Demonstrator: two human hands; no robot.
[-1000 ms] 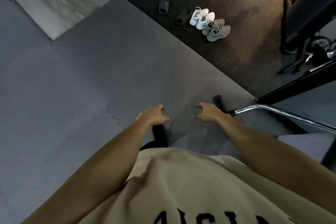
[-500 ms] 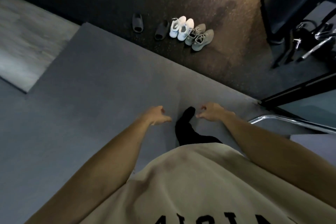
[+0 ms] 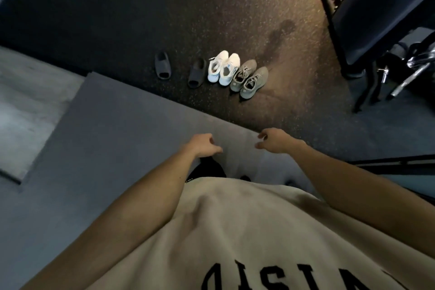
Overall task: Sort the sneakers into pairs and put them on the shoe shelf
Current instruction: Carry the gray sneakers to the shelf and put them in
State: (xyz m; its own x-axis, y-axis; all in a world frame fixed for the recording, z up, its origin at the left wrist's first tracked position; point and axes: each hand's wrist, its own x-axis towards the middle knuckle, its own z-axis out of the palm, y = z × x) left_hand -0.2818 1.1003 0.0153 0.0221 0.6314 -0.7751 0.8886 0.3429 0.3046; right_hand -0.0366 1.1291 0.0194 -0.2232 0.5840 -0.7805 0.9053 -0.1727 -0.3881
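Observation:
A pair of white sneakers (image 3: 223, 67) stands side by side on the dark speckled floor ahead. Touching them on the right is a pair of grey-beige sneakers (image 3: 249, 79). Left of the white pair lie two dark slides (image 3: 197, 72), one set apart further left (image 3: 162, 65). My left hand (image 3: 204, 146) and my right hand (image 3: 274, 140) hang in front of me over the grey mat, fingers loosely curled and apart, holding nothing. Both hands are well short of the shoes. No shoe shelf shows.
A grey mat (image 3: 113, 120) lies underfoot, its edge running just before the shoes. A dark weight bench and metal frame (image 3: 367, 19) stand at the right, with a bar and clutter beside it. A pale floor panel (image 3: 26, 106) lies at the left.
The view has advanced towards the shoes, which now sit nearer and lower in the frame. Both hands stay empty in front of me, a little further apart.

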